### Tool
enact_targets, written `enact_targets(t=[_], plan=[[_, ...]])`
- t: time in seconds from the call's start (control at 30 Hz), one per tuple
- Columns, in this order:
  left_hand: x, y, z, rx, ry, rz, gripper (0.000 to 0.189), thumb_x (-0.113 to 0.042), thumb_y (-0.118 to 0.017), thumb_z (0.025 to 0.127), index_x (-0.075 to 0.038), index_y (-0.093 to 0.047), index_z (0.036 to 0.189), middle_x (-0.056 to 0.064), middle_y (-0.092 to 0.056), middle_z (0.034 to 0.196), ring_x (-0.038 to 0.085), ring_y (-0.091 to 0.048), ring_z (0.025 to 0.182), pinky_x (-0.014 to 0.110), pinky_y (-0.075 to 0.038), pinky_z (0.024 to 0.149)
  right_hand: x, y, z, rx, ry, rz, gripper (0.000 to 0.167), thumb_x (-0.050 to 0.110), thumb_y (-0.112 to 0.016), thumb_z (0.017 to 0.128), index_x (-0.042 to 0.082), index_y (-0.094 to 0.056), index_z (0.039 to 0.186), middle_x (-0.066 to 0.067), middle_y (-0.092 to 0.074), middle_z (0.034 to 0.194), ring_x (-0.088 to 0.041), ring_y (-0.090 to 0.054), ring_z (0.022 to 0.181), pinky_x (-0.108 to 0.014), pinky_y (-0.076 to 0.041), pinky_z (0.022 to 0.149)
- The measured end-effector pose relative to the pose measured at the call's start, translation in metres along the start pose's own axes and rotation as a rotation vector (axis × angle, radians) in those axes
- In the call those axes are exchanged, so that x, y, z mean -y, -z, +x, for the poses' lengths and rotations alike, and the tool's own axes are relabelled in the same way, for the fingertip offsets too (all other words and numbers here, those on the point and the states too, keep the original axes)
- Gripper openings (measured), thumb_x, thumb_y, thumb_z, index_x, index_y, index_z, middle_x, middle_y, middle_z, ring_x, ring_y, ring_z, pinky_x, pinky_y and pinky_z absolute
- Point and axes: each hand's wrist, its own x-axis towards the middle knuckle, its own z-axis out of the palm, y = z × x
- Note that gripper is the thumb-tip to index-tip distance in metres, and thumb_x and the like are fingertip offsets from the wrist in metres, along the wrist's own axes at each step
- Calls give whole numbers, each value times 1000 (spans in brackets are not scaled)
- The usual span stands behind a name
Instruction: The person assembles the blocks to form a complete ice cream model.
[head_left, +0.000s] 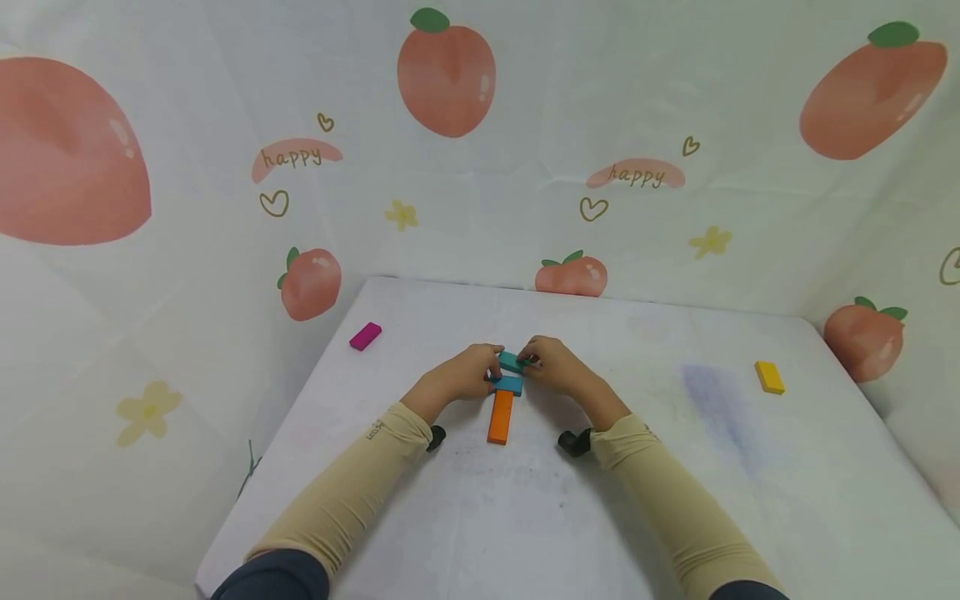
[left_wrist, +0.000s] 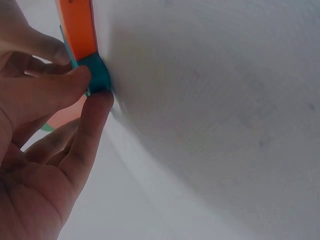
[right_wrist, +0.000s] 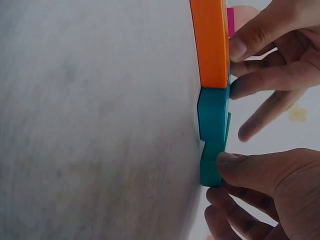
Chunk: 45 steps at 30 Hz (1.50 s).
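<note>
An orange block (head_left: 500,417) lies flat at the middle of the white table (head_left: 675,500). A teal block (head_left: 508,384) sits across its far end, and a second teal block (head_left: 512,361) lies just beyond that. My left hand (head_left: 468,375) pinches the near teal block (left_wrist: 97,75) between thumb and finger, right beside the orange block (left_wrist: 77,27). My right hand (head_left: 551,364) holds the far teal block (right_wrist: 210,167), with its thumb on the block's edge. The right wrist view shows orange block (right_wrist: 210,42), near teal block (right_wrist: 212,117) and far teal block in a row.
A pink block (head_left: 365,336) lies near the table's far left edge and a yellow block (head_left: 769,377) at the right. A cloth printed with peaches hangs behind and beside the table. A faint bluish stain (head_left: 712,400) marks the table's right part.
</note>
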Motion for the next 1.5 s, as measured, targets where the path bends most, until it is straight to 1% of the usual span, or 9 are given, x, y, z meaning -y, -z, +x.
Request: enact_targets(t=[0.17,0.3,0.47,0.77,1.0,1.17,1.33,1.5], plan=[[-2,1,0,-2,-9,8,22,1,-74,95,3,-79,116,18,-47,164,29,-69,119,37,-58,102,3,-1,-1,8,26,12,20,-3,-68,97,-5,-78,114,-16,-74,113,-32,-70,107,-46,-59,100],[-1,1,-1,-5,-10,-5,21,2,-74,94,4,-79,114,21,-49,162,28,-68,113,38,-58,102,4,-2,-2,15,35,18,20,-2,-68,98,-4,-78,115,-16,-74,114,-31,-70,108,-46,-59,101],[-1,0,-1,-4,-9,-13,20,2,-74,95,5,-79,114,22,-53,158,28,-66,115,40,-57,103,2,-4,-2,13,47,20,20,-2,-68,98,-4,-78,114,-15,-74,114,-31,-70,108,-45,-59,101],[-3,2,-3,-10,-18,-24,20,3,-72,95,6,-79,114,22,-62,148,27,-67,115,40,-58,101,5,-3,-5,30,42,32,20,-3,-66,98,-5,-78,115,-15,-74,115,-30,-71,111,-44,-59,102],[-4,1,-6,-29,-40,-14,19,4,-72,94,7,-78,112,21,-69,133,26,-65,105,40,-58,98,7,-4,-6,49,25,34,22,-4,-65,99,-5,-78,116,-15,-73,116,-28,-68,109,-44,-58,103],[-4,0,-6,-34,-36,-15,19,4,-72,94,7,-78,111,20,-69,131,23,-62,101,38,-58,95,7,-4,-6,52,32,25,22,-4,-65,98,-4,-79,115,-14,-73,114,-27,-68,107,-44,-58,102],[-3,-1,-5,-36,-31,-11,18,4,-72,94,6,-78,110,18,-71,127,21,-60,94,34,-57,87,8,-4,-8,54,37,34,21,0,-67,99,-3,-79,115,-14,-72,115,-26,-68,106,-44,-58,101],[-3,-1,-5,-36,-32,-4,18,4,-73,93,5,-79,110,18,-72,121,20,-60,92,35,-57,87,9,-5,-11,48,42,29,20,2,-68,100,-3,-79,116,-14,-71,116,-25,-67,105,-44,-58,100]])
